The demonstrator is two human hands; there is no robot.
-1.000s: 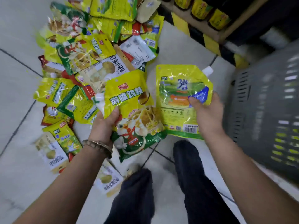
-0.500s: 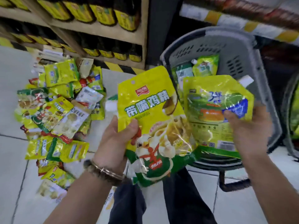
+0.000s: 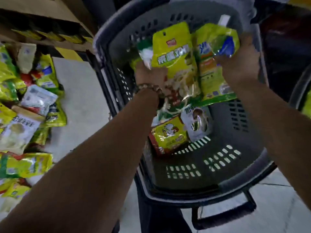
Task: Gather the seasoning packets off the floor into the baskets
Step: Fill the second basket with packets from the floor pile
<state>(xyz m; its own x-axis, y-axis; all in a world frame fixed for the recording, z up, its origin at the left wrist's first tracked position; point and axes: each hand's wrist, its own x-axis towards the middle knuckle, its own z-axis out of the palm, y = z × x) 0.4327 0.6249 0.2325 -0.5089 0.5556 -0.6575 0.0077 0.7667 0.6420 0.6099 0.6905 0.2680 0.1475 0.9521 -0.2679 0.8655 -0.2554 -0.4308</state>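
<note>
Floor tiles (image 3: 80,98) left of the grey basket (image 3: 235,183) hold a blurred, cut-off packet heap (image 3: 25,105). Over the basket, the left hand (image 3: 149,76) grips one yellow packet (image 3: 173,54) and the right hand (image 3: 239,63) one spouted pouch (image 3: 210,73).

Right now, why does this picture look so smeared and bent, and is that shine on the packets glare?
Head view: motion blur smears the floor pile and the lettering on the yellow packet; the wide lens bows the grey basket and stretches the left forearm; yes, glare glints on that packet's foil and the spouted pouch; the shelf sits in shadow.
</note>
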